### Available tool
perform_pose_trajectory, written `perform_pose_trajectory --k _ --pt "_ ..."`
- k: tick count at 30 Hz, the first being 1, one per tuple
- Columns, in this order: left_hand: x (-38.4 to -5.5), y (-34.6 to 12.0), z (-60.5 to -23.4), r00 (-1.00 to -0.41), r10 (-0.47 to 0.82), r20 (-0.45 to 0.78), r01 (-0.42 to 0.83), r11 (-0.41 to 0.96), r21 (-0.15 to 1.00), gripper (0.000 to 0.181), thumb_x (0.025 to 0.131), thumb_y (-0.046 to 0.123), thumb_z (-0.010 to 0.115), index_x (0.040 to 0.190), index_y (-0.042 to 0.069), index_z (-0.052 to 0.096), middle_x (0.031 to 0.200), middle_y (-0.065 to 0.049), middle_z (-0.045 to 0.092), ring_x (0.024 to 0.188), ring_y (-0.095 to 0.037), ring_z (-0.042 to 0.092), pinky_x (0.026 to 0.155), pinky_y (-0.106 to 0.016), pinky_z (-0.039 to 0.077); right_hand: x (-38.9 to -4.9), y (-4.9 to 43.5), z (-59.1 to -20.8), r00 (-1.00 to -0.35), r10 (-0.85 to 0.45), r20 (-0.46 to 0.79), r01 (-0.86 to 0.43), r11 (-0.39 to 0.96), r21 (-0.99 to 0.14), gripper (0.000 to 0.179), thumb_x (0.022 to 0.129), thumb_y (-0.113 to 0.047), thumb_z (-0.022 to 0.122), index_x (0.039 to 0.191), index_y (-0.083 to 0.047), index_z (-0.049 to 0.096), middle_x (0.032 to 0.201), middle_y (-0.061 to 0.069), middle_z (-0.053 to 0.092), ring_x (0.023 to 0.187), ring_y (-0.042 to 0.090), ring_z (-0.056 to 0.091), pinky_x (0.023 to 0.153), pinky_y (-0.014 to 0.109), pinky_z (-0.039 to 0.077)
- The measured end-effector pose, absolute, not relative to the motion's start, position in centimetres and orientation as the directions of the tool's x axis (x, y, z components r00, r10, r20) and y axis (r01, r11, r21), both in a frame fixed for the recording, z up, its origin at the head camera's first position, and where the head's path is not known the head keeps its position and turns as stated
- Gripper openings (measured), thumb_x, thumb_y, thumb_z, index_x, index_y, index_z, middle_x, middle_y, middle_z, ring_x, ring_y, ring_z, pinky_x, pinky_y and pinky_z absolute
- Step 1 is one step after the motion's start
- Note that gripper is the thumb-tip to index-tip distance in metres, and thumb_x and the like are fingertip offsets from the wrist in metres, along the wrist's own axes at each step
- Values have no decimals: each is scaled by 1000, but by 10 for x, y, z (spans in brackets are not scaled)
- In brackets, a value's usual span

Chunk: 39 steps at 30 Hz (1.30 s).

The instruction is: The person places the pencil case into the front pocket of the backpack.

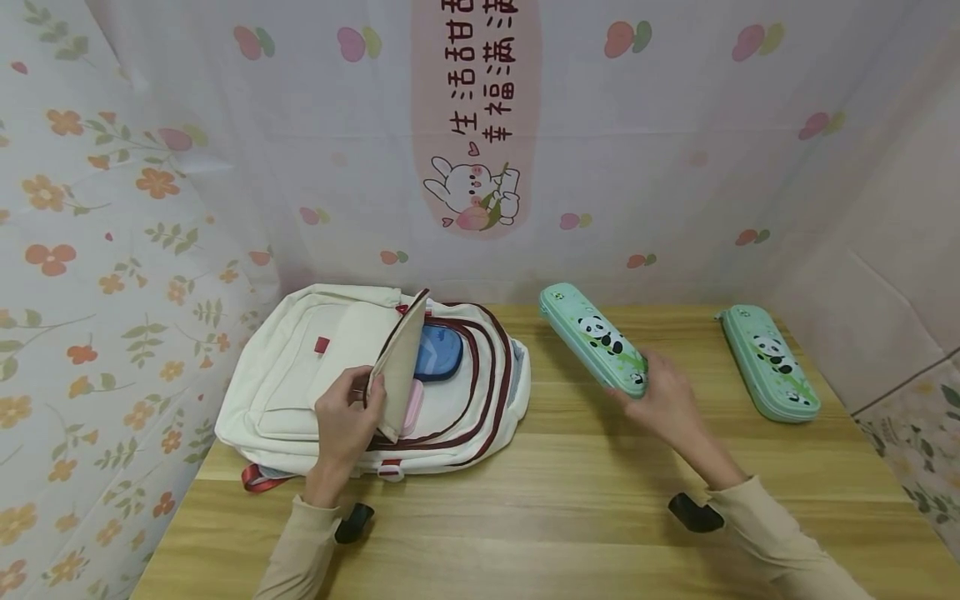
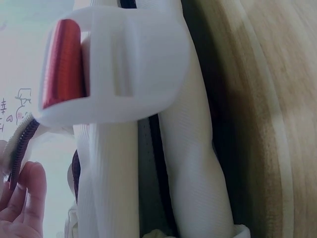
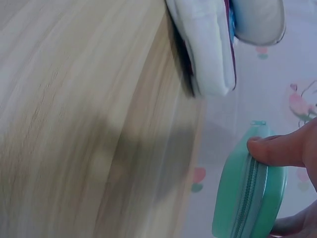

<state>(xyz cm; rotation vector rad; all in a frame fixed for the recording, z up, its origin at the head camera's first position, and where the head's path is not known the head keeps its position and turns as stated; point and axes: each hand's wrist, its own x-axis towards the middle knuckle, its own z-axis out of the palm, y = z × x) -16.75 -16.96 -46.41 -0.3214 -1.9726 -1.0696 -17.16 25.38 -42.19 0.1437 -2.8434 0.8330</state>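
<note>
A cream backpack (image 1: 285,375) with dark red zips lies on the table, its front pocket unzipped. My left hand (image 1: 348,417) pinches the edge of the pocket flap (image 1: 401,367) and holds it raised. Inside the pocket sit a blue case (image 1: 438,352) and a pink item (image 1: 412,407), partly hidden by the flap. To the right of the bag, my right hand (image 1: 663,400) grips a mint green panda pencil case (image 1: 596,337) at its near end, above the table. In the right wrist view, the thumb presses beside the zip of this pencil case (image 3: 247,193).
A second green panda pencil case (image 1: 771,362) lies at the table's right side. Printed cloth (image 1: 637,150) hangs behind the wooden table (image 1: 510,533), with floral cloth (image 1: 112,292) on the left. A white buckle (image 2: 133,64) on a red strap shows close in the left wrist view.
</note>
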Motion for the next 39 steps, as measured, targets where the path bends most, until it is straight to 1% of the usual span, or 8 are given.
perform_pose_trajectory --k 7,16,23,29,39 --pt "-167 -167 -462 -603 -164 781 557 614 559 18 75 -16 73 91 -10 70 74 -19 70 57 -18 61 58 -13 48 -167 238 -420 -978 -88 188 -177 829 -531 77 82 -20 83 136 18 45 125 36 57 107 45 56 88 59 48" --pt "-165 -164 -458 -616 -136 776 586 579 567 18 79 -9 75 96 -5 72 78 -13 73 59 -18 64 59 -15 51 -159 222 -425 -972 -124 201 -217 808 -548 75 80 -21 85 135 15 49 126 32 60 107 42 58 88 56 49" --pt "-163 -164 -455 -626 -124 770 583 581 568 15 81 -9 73 95 -5 72 77 -14 72 60 -17 63 59 -14 50 -156 206 -429 -955 -188 229 -287 773 -565 77 77 -19 87 137 11 49 131 30 59 118 44 57 98 60 47" --pt "-163 -162 -455 -632 -100 769 591 579 561 14 82 -9 72 95 -6 71 77 -15 71 62 -14 59 59 -14 47 -156 198 -436 -932 -254 260 -361 731 -579 79 73 -14 89 137 10 49 130 27 61 114 40 60 96 57 48" --pt "-165 -163 -454 -623 -100 776 597 581 554 13 82 -8 72 95 -5 71 77 -14 70 61 -15 58 57 -16 46 -154 188 -446 -920 -302 249 -390 668 -634 78 73 -14 90 137 5 50 132 22 62 118 36 61 100 56 48"
